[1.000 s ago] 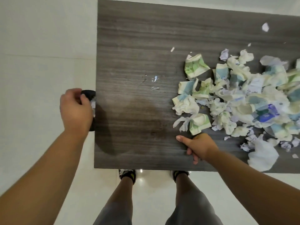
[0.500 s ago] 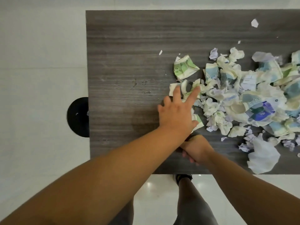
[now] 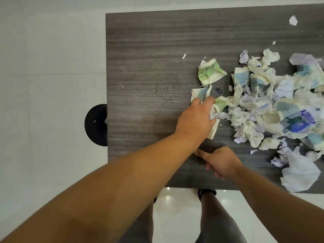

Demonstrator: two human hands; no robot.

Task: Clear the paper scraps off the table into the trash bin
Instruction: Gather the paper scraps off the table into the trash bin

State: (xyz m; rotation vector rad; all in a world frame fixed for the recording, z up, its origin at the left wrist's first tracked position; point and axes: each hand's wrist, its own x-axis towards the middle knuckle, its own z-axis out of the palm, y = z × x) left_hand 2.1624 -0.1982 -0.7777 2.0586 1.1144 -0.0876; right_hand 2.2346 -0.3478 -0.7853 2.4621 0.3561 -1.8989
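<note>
At the far left, a round black trash bin (image 3: 96, 125) stood on the pale floor (image 3: 43, 85), partly tucked under the left edge of the dark wood-grain table (image 3: 149, 58). Further right, the left hand (image 3: 195, 121) reached across the table to the left edge of the paper scraps (image 3: 273, 106), its fingers (image 3: 209, 100) curled around crumpled white and green pieces there. Just nearer, the right hand (image 3: 221, 162) rested on the table close to the near edge, its fingers loosely curled under with the thumb stretched left; it gripped nothing visible. A crumpled green-printed scrap (image 3: 210, 71) lay just beyond the left hand. The main heap of white, blue and green scraps covered the right part of the table, running off the right side of the view. A large white scrap (image 3: 299, 172) lay near the table's near edge, and a small white scrap (image 3: 293, 20) sat apart at the far right.
</note>
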